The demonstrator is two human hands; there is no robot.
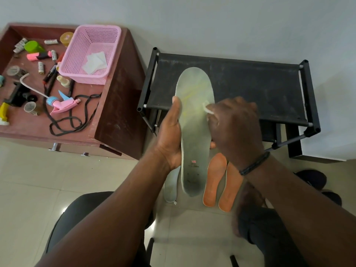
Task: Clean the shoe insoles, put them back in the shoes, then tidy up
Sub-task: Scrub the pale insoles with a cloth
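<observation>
A long grey-green insole (194,120) is standing nearly upright in the air in front of the person, toe end up, its flat face showing yellowish streaks and a small printed mark near the heel. The left hand (170,135) is gripping it along its left edge, thumb lying on the face and fingers curling behind, one fingertip peeking out at the right edge. The right hand (235,128) is pinching a small white wad (208,107), cloth or tissue, I cannot tell which, and pressing it against the insole's right side; a dark cord bracelet (254,163) is circling that wrist.

Below the held insole, a second pale insole (170,187) is lying on the tiled floor (28,189), largely hidden by the left wrist, and two orange insoles (214,182) are lying side by side just right of it, their toe ends covered by the right hand. Dark shoes (312,179) are showing at the right, half hidden behind the right forearm.

Behind, a black fabric-topped rack (250,83) is standing against the wall. To the left, a reddish wooden tray-topped cabinet (119,112) is holding a pink perforated plastic basket (90,53) with folded white wipes (95,62) in it, plus a pink and blue spray trigger head (61,105) with its tube, black laces (73,120), markers and small jars that are too small to identify.
</observation>
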